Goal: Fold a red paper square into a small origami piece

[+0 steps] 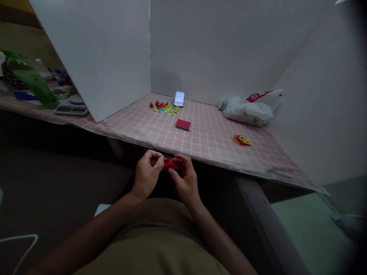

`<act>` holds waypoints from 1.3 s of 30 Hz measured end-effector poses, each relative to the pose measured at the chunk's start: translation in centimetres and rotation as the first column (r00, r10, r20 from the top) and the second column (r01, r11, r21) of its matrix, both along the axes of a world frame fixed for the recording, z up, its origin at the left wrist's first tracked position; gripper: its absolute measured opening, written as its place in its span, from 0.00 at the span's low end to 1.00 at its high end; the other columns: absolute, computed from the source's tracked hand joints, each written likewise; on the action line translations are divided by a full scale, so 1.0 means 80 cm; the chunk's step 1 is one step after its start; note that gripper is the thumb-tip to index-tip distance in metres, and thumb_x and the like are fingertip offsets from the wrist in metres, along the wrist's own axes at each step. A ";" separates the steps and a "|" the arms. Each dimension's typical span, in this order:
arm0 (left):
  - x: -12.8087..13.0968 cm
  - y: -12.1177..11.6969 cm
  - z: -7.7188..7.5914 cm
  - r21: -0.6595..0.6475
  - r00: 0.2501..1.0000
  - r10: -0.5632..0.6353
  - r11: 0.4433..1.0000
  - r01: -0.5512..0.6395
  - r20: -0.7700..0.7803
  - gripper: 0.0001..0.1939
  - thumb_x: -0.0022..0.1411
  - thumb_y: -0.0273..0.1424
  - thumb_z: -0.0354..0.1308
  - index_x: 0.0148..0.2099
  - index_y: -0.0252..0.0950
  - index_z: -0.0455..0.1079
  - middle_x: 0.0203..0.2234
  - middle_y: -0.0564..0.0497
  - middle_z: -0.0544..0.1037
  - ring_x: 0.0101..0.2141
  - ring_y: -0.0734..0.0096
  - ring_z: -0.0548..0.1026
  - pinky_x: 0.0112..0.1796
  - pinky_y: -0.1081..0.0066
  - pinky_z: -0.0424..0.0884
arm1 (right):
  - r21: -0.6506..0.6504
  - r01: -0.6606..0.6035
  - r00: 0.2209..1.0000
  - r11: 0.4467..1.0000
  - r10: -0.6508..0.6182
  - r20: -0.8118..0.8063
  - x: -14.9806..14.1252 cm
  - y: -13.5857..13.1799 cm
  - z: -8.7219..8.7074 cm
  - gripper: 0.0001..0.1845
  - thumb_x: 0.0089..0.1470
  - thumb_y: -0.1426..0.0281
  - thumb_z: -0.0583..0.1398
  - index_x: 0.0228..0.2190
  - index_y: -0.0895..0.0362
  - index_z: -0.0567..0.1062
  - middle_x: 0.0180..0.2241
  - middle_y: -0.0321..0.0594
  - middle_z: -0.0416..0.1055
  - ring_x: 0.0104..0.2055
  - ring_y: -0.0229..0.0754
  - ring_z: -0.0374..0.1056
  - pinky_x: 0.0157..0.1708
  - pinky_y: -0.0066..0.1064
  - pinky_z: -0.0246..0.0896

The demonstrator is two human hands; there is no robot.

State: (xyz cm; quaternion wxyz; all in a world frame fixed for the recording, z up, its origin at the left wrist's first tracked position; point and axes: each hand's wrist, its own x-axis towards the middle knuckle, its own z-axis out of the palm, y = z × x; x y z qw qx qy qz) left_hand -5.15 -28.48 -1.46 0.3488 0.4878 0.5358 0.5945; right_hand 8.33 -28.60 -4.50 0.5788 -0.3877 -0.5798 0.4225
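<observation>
A small folded piece of red paper (170, 163) is pinched between both hands, just below the near edge of the table. My left hand (147, 173) grips its left end with thumb and fingers curled. My right hand (185, 181) holds its right end from below. On the pink checked tablecloth (206, 141) beyond lie a stack of red paper squares (183, 124), a pile of small folded coloured paper pieces (164, 107) and a red and yellow folded piece (241, 140).
A phone (179, 98) leans near the back white wall. A white plastic bag (249, 109) lies at the back right. White boards enclose the table. Beyond the left board are a scale (71, 110) and a green bottle (33, 80).
</observation>
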 end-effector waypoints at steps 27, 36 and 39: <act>0.013 -0.011 -0.005 -0.183 0.862 -0.174 0.939 0.290 0.477 0.12 0.50 0.30 0.68 0.37 0.31 0.73 0.27 0.54 0.77 0.24 0.78 0.74 0.27 0.76 0.75 | -0.192 -0.050 0.920 0.980 -0.030 -0.391 -0.006 0.004 -0.015 0.06 0.54 0.68 0.66 0.32 0.54 0.74 0.31 0.32 0.70 0.33 0.36 0.68 0.36 0.28 0.63; 0.017 -0.011 -0.006 -0.165 0.883 -0.160 0.953 0.255 0.441 0.11 0.50 0.30 0.68 0.35 0.32 0.72 0.26 0.54 0.77 0.23 0.78 0.74 0.27 0.76 0.74 | -0.196 -0.072 0.908 0.978 -0.017 -0.418 -0.006 0.002 -0.014 0.08 0.54 0.66 0.67 0.34 0.54 0.74 0.32 0.33 0.72 0.32 0.36 0.69 0.35 0.30 0.65; 0.018 -0.012 -0.007 -0.162 0.892 -0.166 0.954 0.254 0.421 0.10 0.51 0.30 0.67 0.35 0.32 0.72 0.26 0.54 0.77 0.23 0.78 0.73 0.27 0.76 0.74 | -0.179 -0.036 0.927 0.983 -0.034 -0.374 -0.006 0.002 -0.013 0.07 0.54 0.67 0.67 0.34 0.54 0.75 0.32 0.33 0.72 0.33 0.36 0.69 0.37 0.30 0.65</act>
